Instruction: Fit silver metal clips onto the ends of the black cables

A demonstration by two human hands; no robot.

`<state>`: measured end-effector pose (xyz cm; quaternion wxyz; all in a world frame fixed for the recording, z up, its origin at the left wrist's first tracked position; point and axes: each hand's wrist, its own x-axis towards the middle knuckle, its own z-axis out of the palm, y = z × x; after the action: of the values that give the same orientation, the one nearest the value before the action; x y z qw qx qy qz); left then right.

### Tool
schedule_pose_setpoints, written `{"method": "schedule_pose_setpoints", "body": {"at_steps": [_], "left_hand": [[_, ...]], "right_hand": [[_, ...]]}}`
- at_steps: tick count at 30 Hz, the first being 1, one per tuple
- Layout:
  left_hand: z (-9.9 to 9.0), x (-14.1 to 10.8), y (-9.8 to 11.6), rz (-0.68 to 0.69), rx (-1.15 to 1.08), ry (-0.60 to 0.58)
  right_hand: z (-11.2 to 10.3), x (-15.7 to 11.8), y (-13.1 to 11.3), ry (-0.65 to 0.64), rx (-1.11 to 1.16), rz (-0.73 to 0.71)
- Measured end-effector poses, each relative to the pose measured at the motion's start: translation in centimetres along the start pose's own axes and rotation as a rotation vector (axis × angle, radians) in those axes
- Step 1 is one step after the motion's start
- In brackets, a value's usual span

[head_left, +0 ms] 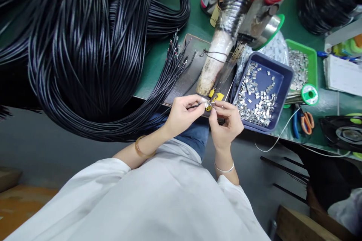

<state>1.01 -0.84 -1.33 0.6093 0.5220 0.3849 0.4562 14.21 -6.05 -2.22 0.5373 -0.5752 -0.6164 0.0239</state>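
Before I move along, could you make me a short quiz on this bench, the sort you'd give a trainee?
1. What does the person's left hand pinch between its fingertips?
A) the red wire
B) a black cable
C) a spool

2. True or false: in the picture, the blue tray lies between the right hand and the green tray.

3. Fill in the blank: the silver bangle is worn on the person's ____ wrist.

Key: 1 B; 2 true; 3 right.
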Motion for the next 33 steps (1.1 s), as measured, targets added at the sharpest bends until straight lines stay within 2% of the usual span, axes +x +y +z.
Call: {"method": "schedule_pose_setpoints", "body": {"at_steps": [6,14,18,20,21,24,25,26,27,28,30,32,33], "left_hand": [[-0.3,-0.1,-0.1,0.072,0.063,-0.029],[-0.4,-0.3,-0.7,0.005,0.075,-0.040],[-0.5,-0.4,-0.3,-0.006,0.128,-0.073],[-0.8,-0.7,0.1,-0.017,0.208,-0.159],[-1.1,-0.9,0.3,-0.013,0.267,-0.245],[-2.5,-1.9,0.6,0.055,0.502,-0.572],[-3.0,-2.2,0.6,0.088,0.562,-0.611],[-3.5,-2.4,0.6,0.128,0.595,-0.575],[-4.0,-2.5,0.6,0.175,0.623,-0.476],[-4.5,-2.5,0.6,0.226,0.656,-0.334],[-5.1,-2.0,0.6,0.334,0.810,-0.069],[-5.2,-1.1,0.6,0.376,1.080,0.039],[-5.1,-0.5,0.7,0.360,1.199,0.040]], "right_hand": [[-0.1,0.1,-0.4,0.022,0.028,-0.016],[-0.5,-0.6,0.2,-0.066,0.036,-0.009],[-0.8,-0.6,0.3,-0.058,0.084,0.084],[-1.2,-0.1,0.2,0.048,0.120,0.111],[-1.5,0.3,0.0,0.149,0.126,0.076],[-3.0,1.7,-0.5,0.535,0.070,-0.170],[-3.7,2.1,-0.6,0.628,0.033,-0.217],[-4.4,2.4,-0.6,0.670,-0.022,-0.202],[-5.2,2.7,-0.6,0.668,-0.097,-0.152],[-6.0,2.8,-0.3,0.604,-0.195,-0.068],[-7.4,3.2,0.7,0.298,-0.401,0.125],[-8.2,3.7,2.4,-0.031,-0.487,0.244],[-8.4,4.1,3.4,-0.127,-0.519,0.272]]}}
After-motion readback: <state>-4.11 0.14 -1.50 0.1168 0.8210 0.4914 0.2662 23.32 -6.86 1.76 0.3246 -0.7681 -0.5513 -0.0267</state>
